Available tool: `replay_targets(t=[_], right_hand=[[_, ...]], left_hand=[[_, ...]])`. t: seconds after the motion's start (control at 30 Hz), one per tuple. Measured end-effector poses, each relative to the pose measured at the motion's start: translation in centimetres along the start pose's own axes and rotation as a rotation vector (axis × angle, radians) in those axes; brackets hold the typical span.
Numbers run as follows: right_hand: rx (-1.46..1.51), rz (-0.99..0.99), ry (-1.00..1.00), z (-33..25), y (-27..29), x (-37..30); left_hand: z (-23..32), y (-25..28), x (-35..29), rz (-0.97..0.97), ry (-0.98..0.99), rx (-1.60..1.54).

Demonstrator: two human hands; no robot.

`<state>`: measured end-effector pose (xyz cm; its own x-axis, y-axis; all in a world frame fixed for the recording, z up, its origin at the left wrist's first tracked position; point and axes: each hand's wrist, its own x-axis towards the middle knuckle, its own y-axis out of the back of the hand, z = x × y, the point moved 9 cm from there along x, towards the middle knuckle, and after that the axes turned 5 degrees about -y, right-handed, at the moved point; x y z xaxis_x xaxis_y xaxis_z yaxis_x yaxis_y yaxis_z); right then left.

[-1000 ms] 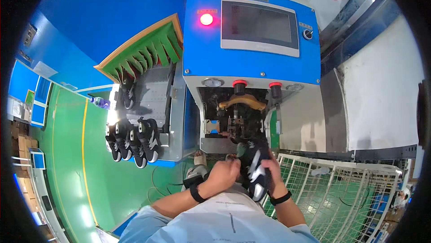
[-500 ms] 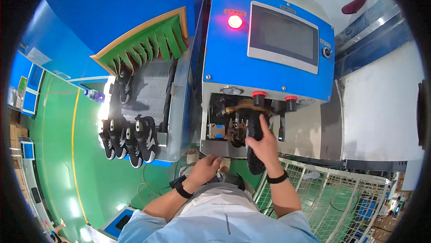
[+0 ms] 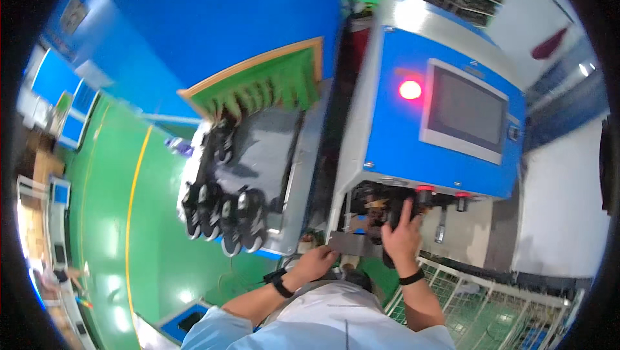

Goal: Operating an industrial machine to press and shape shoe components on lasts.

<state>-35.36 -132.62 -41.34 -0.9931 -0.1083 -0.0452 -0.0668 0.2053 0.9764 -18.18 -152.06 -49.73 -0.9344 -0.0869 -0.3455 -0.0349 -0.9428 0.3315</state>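
My right hand (image 3: 402, 241) grips a dark shoe (image 3: 389, 261) in the lower opening of the blue machine (image 3: 397, 140). Its index finger points up along the shoe, and the palm hides much of it. Beyond the fingers, brownish metal machine parts (image 3: 374, 221) show, blurred. My left hand (image 3: 314, 266) is in front of my body, close to the machine's grey front plate (image 3: 352, 244). Its fingers are curled together and I see nothing in them.
To the left, several black-and-white shoes (image 3: 252, 217) stand on a conveyor (image 3: 265, 140) under a green strip curtain (image 3: 258, 91). The machine has a dark screen (image 3: 466, 112), a lit red lamp (image 3: 410, 90) and red-topped buttons (image 3: 424, 193). A white wire cage (image 3: 478, 298) stands at the lower right.
My view has swung left, so the machine and conveyor appear further right and lower. My right hand still holds the shoe at the machine's opening; my left hand stays low, fingers curled.
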Motion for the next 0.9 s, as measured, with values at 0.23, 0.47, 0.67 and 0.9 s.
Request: replay_targets(t=[0.23, 0.47, 0.67, 0.9], right_hand=[[0.136, -0.008, 0.031, -1.5, 1.0, -1.8], [0.227, 0.335, 0.297, 0.8, 2.8, -10.2], [0.185, 0.0, 0.392, 1.2, 4.3, -19.9], [1.085, -0.461, -0.313, 8.5, -0.8, -17.0]], left_hand=[[-1.2, 0.3, 1.0, -0.128, 0.002, -0.05], [6.6, -3.3, -1.7, -0.545, -0.07, -0.002], [5.2, -10.1, -4.0, -0.945, 0.564, -0.99], [0.7, -14.1, -5.2, -0.99, 0.687, -0.898]])
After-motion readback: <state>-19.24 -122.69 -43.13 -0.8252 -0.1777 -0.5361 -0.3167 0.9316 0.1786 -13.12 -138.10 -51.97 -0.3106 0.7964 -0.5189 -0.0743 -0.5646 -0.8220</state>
